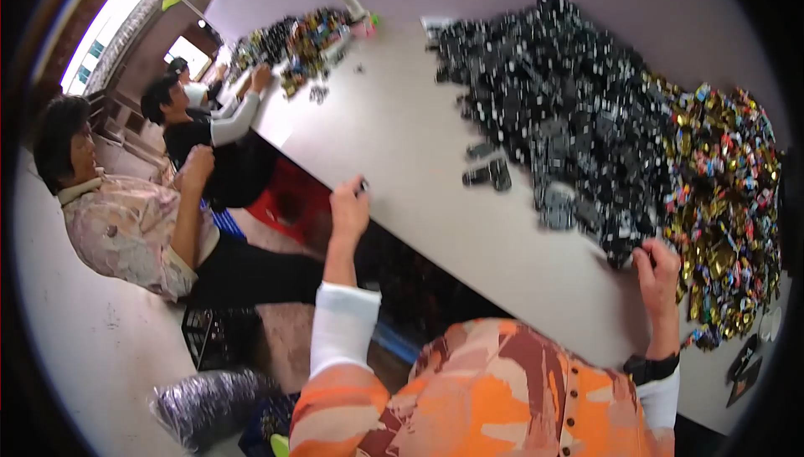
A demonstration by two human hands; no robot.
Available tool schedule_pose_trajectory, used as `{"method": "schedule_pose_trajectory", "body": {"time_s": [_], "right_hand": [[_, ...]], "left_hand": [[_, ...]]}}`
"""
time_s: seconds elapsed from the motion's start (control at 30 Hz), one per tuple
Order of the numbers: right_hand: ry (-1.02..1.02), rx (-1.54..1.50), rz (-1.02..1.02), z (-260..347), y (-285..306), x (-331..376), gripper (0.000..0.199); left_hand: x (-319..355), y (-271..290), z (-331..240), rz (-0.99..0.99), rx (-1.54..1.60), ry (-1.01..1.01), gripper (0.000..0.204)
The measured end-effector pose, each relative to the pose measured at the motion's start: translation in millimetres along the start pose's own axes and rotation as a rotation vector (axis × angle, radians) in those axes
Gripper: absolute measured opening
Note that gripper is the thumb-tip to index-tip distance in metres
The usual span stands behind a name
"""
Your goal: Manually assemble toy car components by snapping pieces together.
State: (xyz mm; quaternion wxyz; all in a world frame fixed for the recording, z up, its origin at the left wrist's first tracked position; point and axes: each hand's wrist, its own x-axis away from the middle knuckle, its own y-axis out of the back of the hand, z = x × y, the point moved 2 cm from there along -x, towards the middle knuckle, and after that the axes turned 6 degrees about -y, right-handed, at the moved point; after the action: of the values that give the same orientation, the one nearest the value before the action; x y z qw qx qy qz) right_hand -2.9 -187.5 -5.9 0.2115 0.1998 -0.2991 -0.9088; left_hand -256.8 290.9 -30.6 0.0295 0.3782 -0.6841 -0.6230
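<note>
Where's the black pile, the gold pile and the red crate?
black pile (561, 105), head view, middle of the heap
gold pile (724, 197), head view, middle of the heap
red crate (285, 202), head view, its side

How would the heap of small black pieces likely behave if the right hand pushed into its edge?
The black heap is loose pieces, so it would probably spread and slide, not move as one. Strays suggest they scatter easily. The right hand touches its edge.
</note>
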Motion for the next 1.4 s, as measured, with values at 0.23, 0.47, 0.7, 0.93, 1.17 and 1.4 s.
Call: {"method": "schedule_pose_trajectory", "body": {"time_s": [0.23, 0.47, 0.7, 0.93, 1.17, 1.4], "right_hand": [[-0.017, -0.050, 0.000, -5, 1, 0, 0.008], [0.046, -0.035, -0.033, 0, 4, 6, 0.011], [0.024, -0.011, -0.043, 1, 6, 5, 0.011], [0.031, 0.036, 0.018, 8, 6, -3, 0.010], [0.098, 0.031, 0.039, 3, 1, 4, 0.009], [0.087, -0.012, -0.027, 7, 16, 10, 0.009]], "left_hand": [[-19, 9, -20, 0.295, 1.670, 0.538, 0.031], [-48, -14, -91, 0.148, 0.740, 0.050, 0.051], [-44, 1, -89, 0.271, 0.465, -0.194, 0.035], [-4, 47, -37, 0.681, 0.378, 0.038, 0.044], [-39, 50, -18, 0.655, 0.803, 0.284, 0.041], [-26, 44, 102, 0.642, -0.321, 0.591, 0.040]]}}
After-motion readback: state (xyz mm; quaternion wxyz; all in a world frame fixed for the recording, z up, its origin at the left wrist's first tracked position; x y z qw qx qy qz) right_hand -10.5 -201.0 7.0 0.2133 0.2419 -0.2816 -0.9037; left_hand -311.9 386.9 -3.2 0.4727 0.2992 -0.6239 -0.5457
